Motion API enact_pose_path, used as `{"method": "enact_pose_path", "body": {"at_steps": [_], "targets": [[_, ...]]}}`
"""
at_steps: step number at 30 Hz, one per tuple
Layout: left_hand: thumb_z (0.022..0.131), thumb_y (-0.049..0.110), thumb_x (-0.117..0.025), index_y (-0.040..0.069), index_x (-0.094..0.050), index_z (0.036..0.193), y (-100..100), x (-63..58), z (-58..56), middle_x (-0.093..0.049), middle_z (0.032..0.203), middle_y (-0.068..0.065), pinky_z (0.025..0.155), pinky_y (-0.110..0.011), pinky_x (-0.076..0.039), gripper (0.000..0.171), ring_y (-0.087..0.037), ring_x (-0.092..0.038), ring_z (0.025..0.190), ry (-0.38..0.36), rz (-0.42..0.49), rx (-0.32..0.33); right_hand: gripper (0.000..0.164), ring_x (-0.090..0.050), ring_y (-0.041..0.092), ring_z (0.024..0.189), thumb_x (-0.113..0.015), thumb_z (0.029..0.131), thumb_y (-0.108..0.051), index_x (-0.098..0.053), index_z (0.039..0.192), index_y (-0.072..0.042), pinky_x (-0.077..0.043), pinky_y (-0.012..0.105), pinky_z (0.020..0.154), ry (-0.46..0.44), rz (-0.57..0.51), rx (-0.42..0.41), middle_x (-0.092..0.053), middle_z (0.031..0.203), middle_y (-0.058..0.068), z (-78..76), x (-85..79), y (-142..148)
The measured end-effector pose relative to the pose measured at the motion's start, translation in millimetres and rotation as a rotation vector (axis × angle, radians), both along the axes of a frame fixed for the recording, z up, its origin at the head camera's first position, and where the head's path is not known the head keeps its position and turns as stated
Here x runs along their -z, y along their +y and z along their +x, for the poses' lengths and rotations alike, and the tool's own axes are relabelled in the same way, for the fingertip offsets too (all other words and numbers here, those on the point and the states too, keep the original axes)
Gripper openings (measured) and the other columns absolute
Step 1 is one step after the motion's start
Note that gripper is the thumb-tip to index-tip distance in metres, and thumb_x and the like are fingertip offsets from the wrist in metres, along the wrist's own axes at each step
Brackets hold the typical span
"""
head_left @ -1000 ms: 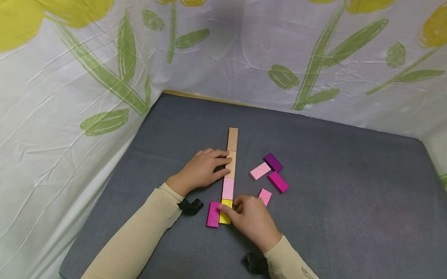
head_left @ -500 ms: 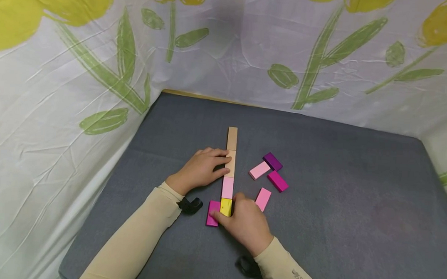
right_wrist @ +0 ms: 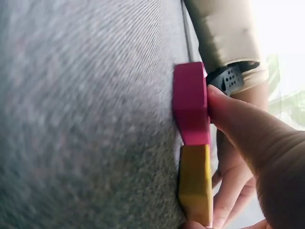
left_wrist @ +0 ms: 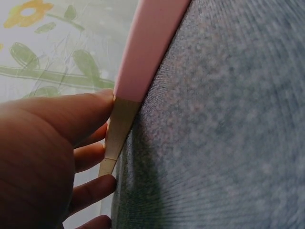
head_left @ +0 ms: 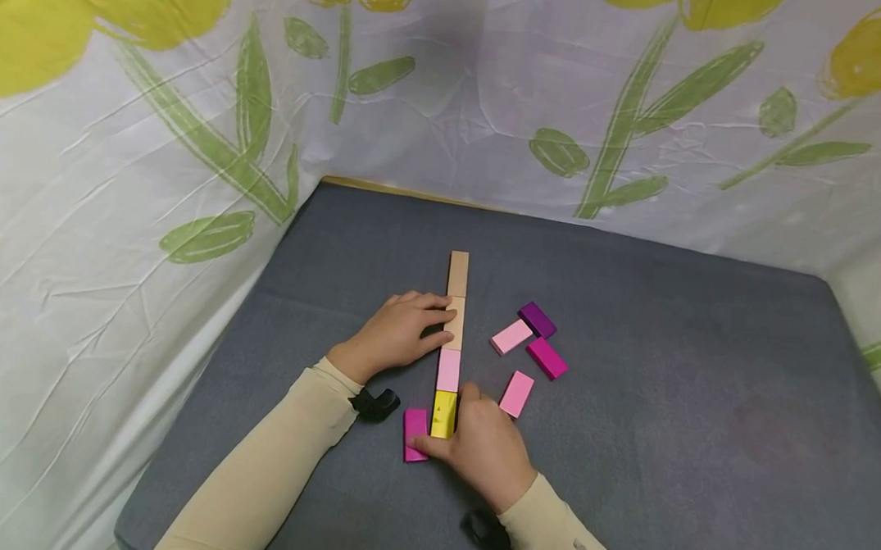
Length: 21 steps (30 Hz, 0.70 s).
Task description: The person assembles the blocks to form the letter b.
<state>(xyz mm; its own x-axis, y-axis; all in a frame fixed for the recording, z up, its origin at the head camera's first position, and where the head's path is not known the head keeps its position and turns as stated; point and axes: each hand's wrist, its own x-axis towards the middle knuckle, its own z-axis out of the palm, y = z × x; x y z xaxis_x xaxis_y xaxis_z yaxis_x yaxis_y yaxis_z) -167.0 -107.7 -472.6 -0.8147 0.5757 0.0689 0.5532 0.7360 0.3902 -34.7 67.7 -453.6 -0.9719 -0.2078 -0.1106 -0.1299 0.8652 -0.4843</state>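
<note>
White cloth [head_left: 447, 119] with big yellow flowers hangs behind a gray table [head_left: 685, 417]. Four small blocks lie end to end on it: a dark tan block [head_left: 458, 274] farthest away, then a light tan block [head_left: 457, 328], a light pink block [head_left: 448, 370] and a yellow block [head_left: 443, 415]. Left hand [head_left: 395, 339] has its fingers spread, with fingertips resting on the light tan block. Right hand [head_left: 489, 443] has its thumb stretched out to press the top of a bright pink block [head_left: 414, 426], just left of the yellow one. One of its fingertips is at the yellow block's side; I cannot tell if it squeezes. Near that hand lies a pink block [head_left: 516, 393]. Farther off sit a purple block [head_left: 538, 319], a pale pink block [head_left: 512, 337] and a hot pink block [head_left: 547, 358], close together.
</note>
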Motion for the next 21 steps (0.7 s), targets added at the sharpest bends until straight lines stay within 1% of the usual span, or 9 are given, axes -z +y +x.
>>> {"method": "enact_pose_path", "body": {"at_steps": [4,7,10,12,13,15,18,20,21], "targets": [[0.105,0.04,-0.066,0.015,-0.067,0.144,-0.1,-0.3,0.2,-0.058,0.154,-0.006,0.114,-0.054,-0.041,0.047,-0.029,-0.055,0.137,-0.002,0.008,0.001,0.091,-0.052,0.013,0.064,-0.098,0.064,-0.059,-0.061,0.115,0.006,-0.048,0.031,0.057,-0.018,-0.007,-0.028,-0.055,0.078,0.002,5.1,-1.6,1.5],[0.105,0.04,-0.066,0.015,-0.067,0.144,-0.2,-0.8,0.7,-0.057,0.154,-0.006,0.113,-0.054,-0.041,0.047,-0.03,-0.055,0.137,-0.002,0.011,0.003,0.101,-0.056,0.015,0.072,-0.099,0.061,-0.058,-0.059,0.123,0.01,-0.055,0.035,0.066,-0.016,-0.012,-0.041,-0.061,0.086,0.005,9.4,-2.9,3.4],[0.105,0.04,-0.066,0.015,-0.067,0.144,0.0,-0.4,0.8,-0.057,0.154,-0.005,0.113,-0.054,-0.041,0.047,-0.03,-0.055,0.137,-0.002,0.011,0.007,0.106,-0.061,0.017,0.077,-0.1,0.058,-0.058,-0.057,0.125,0.012,-0.058,0.04,0.072,-0.002,-0.022,-0.048,-0.064,0.091,0.009,13.7,-3.5,6.6],[0.104,0.04,-0.066,0.015,-0.067,0.144,0.4,0.2,0.8,-0.057,0.154,-0.005,0.114,-0.054,-0.04,0.047,-0.029,-0.055,0.138,-0.005,0.009,0.007,0.107,-0.064,0.02,0.08,-0.101,0.057,-0.057,-0.056,0.124,0.014,-0.059,0.042,0.075,-0.009,-0.025,-0.05,-0.065,0.093,0.011,17.2,-4.5,9.9],[0.104,0.04,-0.066,0.015,-0.067,0.144,0.6,0.3,0.8,-0.057,0.154,-0.005,0.114,-0.054,-0.04,0.047,-0.029,-0.055,0.138,-0.006,0.008,0.007,0.107,-0.065,0.022,0.081,-0.101,0.057,-0.056,-0.056,0.124,0.014,-0.06,0.043,0.076,-0.02,-0.027,-0.049,-0.066,0.094,0.012,19.0,-5.3,11.8],[0.104,0.041,-0.066,0.016,-0.067,0.144,0.7,0.9,0.4,-0.057,0.155,-0.005,0.114,-0.053,-0.04,0.047,-0.029,-0.054,0.138,-0.006,0.004,0.007,0.109,-0.068,0.027,0.089,-0.101,0.057,-0.055,-0.055,0.126,0.016,-0.06,0.046,0.083,-0.049,-0.026,-0.047,-0.068,0.102,0.018,22.6,-8.0,16.4],[0.104,0.041,-0.066,0.016,-0.067,0.144,0.1,1.1,-0.2,-0.057,0.155,-0.004,0.114,-0.053,-0.041,0.047,-0.028,-0.055,0.137,-0.006,0.002,0.006,0.113,-0.07,0.035,0.102,-0.102,0.058,-0.053,-0.054,0.132,0.018,-0.059,0.051,0.092,-0.124,-0.024,-0.027,-0.069,0.117,0.026,25.7,-13.4,24.2],[0.105,0.041,-0.066,0.016,-0.067,0.144,-0.8,1.4,-0.6,-0.057,0.155,-0.004,0.114,-0.052,-0.041,0.047,-0.028,-0.055,0.137,-0.003,0.001,0.005,0.113,-0.07,0.035,0.104,-0.103,0.058,-0.052,-0.054,0.134,0.017,-0.058,0.053,0.095,-0.164,-0.019,-0.014,-0.069,0.121,0.027,25.9,-16.4,30.0],[0.104,0.041,-0.066,0.016,-0.067,0.144,-1.2,1.5,-0.6,-0.057,0.154,-0.005,0.113,-0.052,-0.041,0.047,-0.028,-0.055,0.137,-0.001,0.001,0.004,0.111,-0.069,0.034,0.102,-0.103,0.057,-0.05,-0.055,0.132,0.016,-0.058,0.052,0.094,-0.181,-0.019,-0.007,-0.069,0.118,0.025,25.7,-17.6,33.0]]}}
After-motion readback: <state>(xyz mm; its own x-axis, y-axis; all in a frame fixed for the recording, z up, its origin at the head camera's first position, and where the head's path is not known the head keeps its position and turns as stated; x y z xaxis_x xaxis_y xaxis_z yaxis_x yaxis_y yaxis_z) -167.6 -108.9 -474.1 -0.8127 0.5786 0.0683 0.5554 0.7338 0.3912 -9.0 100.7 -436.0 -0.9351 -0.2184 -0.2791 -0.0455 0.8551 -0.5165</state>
